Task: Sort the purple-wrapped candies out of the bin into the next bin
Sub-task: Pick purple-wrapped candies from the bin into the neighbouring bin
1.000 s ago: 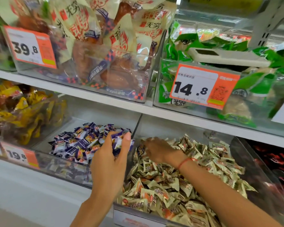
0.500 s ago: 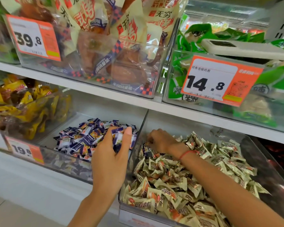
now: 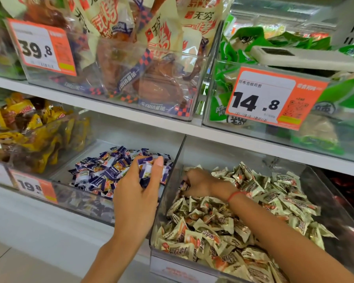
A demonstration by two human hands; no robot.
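Currently the left hand (image 3: pixel 138 193), centre frame, grips a bunch of purple-wrapped candies (image 3: pixel 146 170) above the purple pile (image 3: pixel 102 170) in the clear left bin (image 3: pixel 86 203). Right hand (image 3: pixel 196 182) reaches into the cream-wrapped candies (image 3: pixel 243 217) in the right bin (image 3: pixel 323 193), fingers curled down among the wrappers; whether it holds one cannot be told. Red string (image 3: pixel 234 195) circles its wrist.
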